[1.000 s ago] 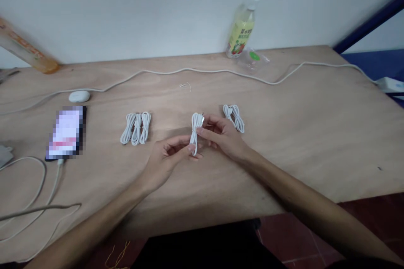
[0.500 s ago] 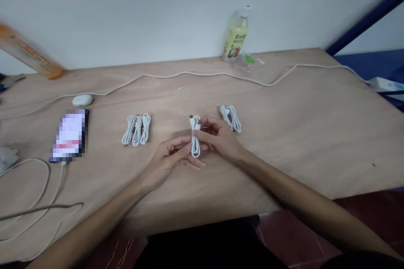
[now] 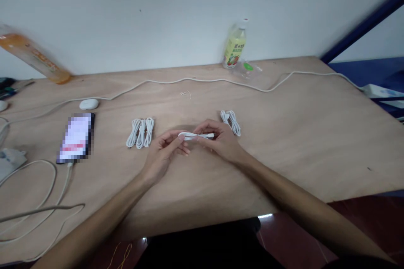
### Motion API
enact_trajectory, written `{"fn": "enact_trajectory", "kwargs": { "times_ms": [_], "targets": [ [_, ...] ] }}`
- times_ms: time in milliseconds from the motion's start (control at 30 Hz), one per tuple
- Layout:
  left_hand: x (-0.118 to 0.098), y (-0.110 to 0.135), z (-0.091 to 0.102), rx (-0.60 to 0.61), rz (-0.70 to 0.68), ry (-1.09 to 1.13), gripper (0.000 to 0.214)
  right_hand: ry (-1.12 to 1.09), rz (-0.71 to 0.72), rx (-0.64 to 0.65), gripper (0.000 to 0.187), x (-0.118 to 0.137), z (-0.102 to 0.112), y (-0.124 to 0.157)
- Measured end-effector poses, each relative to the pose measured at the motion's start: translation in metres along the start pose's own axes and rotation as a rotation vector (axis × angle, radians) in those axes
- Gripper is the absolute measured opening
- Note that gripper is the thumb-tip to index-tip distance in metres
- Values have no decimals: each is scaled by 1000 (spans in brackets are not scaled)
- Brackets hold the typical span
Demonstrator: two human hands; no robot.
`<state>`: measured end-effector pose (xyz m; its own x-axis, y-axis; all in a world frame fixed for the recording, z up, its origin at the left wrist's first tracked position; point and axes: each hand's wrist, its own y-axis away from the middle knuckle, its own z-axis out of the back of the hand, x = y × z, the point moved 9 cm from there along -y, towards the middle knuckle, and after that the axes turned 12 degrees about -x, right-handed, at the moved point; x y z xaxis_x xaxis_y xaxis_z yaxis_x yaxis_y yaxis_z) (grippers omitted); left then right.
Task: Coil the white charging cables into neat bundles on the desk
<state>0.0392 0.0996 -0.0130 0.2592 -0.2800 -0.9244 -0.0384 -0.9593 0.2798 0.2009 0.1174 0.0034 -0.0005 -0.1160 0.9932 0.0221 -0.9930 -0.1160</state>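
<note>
A coiled white charging cable (image 3: pixel 189 135) lies sideways between my two hands, just over the table. My left hand (image 3: pixel 166 147) pinches its looped end between thumb and fingers. The middle and the connector end are gripped by my right hand (image 3: pixel 219 138), with a white plug sticking out to the right. Left of my hands, three coiled white cables (image 3: pixel 140 133) rest side by side. Beyond my right hand is another bundle of white cable (image 3: pixel 232 122), partly hidden by that hand.
A phone (image 3: pixel 76 138) on a charging lead and a white earbud case (image 3: pixel 89 104) lie at left. A long white cord (image 3: pixel 208 80) crosses the table (image 3: pixel 299 143). An orange bottle (image 3: pixel 38 59) and a yellow-green bottle (image 3: pixel 235 46) stand by the wall, near clear plastic packaging (image 3: pixel 249 69).
The cable in my hands has turned from upright to sideways, its plugs now pointing right. My left hand's fingers have drawn in at its looped end. The view has shifted slightly.
</note>
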Motion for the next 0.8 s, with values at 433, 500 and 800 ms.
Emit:
{"fn": "enact_trajectory", "kwargs": {
  "times_ms": [433, 500, 800],
  "targets": [
    [-7, 0, 1, 14, -62, 49, 34, 202, 44, -87, 26, 19, 8, 10],
    [-6, 0, 1, 29, -59, 66, 34, 230, 50, -228, 26, 30, 32, 7],
    [-32, 23, -13, 169, -244, -85, 19, 715, -70, -532, 21, 42, 120, -12]
  ]
}}
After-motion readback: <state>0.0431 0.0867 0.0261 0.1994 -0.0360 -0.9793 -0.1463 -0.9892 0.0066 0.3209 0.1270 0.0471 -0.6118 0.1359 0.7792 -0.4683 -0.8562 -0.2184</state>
